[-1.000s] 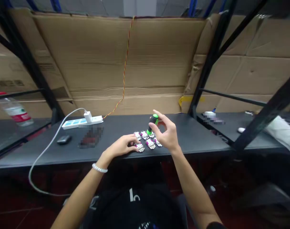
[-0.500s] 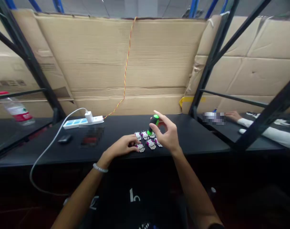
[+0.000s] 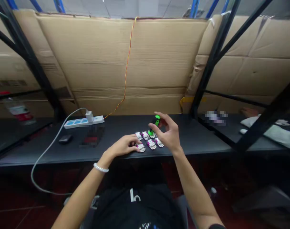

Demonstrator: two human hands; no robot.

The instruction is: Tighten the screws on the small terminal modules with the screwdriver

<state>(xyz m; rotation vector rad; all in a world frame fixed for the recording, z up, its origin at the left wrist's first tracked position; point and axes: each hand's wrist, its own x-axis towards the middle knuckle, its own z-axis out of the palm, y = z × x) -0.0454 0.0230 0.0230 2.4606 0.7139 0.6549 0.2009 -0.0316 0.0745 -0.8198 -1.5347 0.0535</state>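
Note:
My right hand (image 3: 168, 135) is closed round the black and green handle of a small screwdriver (image 3: 154, 124), held upright with its tip down among several small white and magenta parts (image 3: 151, 144) on the black table (image 3: 195, 140). My left hand (image 3: 123, 145) lies on the table with its fingers curled, pinching one of those parts (image 3: 140, 147) at the near left of the group. A beaded bracelet sits on my left wrist.
A white power strip (image 3: 83, 121) with a plugged charger and white cable lies at the back left, a small dark object (image 3: 65, 138) beside it. Cardboard sheets stand behind the table. A water bottle (image 3: 17, 109) is far left. Another person's white sleeve (image 3: 273, 132) rests on the right-hand table.
My right hand has turned slightly on the screwdriver handle. The other person's arm on the right table has shifted. My left hand stays on the part.

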